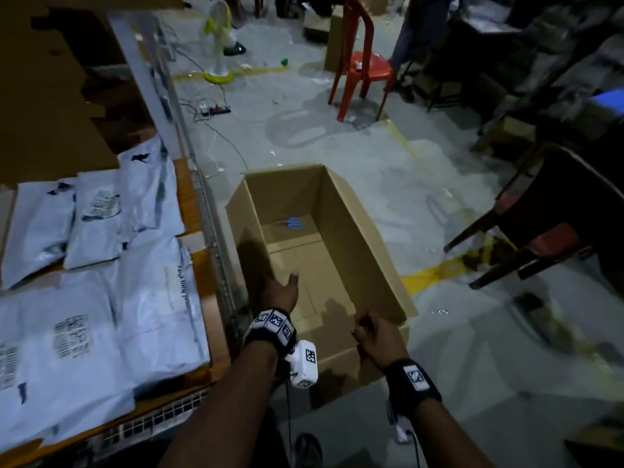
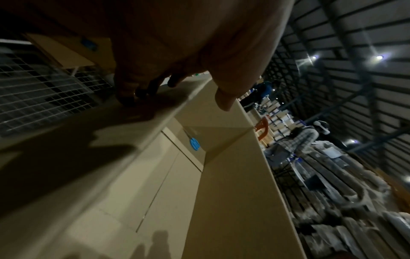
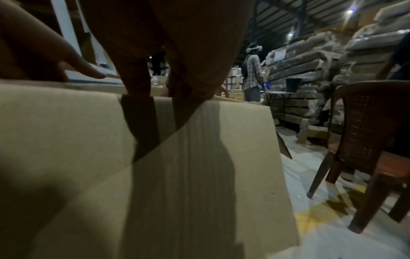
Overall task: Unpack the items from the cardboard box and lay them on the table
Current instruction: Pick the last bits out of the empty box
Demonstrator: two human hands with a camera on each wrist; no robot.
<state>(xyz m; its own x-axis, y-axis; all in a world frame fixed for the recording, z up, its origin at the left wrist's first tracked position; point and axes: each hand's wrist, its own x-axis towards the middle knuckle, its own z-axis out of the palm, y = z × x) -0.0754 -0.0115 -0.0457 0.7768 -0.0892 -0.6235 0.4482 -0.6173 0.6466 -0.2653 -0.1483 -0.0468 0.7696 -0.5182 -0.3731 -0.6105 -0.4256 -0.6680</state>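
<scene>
Your cardboard box (image 1: 341, 231) sits open on the concrete floor (image 1: 456, 349), just beside the right edge of the bench (image 1: 199, 288). Inside it you can see only its bare bottom panels and a blue round mark (image 1: 294, 223) printed near the far end.

Your left hand (image 1: 282, 292) grips the box's left wall near the close corner: the thumb points up on the inner side, and in the left wrist view the fingers (image 2: 142, 87) curl down over the outer face of that wall, close to the bench's wire mesh side.

Your right hand (image 1: 378, 336) holds the box's near wall at its top edge. In the right wrist view the fingers (image 3: 137, 77) hook over the rim and the thumb (image 3: 73, 59) stretches along the edge to the left.

White mailing bags (image 1: 111, 292) with printed barcode labels lie on the bench, overlapping one another from the near end to the far end. More flat cardboard (image 1: 44, 96) stands at the far end of the bench.

On the floor beyond the box stand a red plastic chair (image 1: 363, 62), a small white and yellow fan (image 1: 219, 38) and a power strip (image 1: 216, 109). A dark brown chair (image 1: 553, 224) stands to the right of the box, well apart from it.
</scene>
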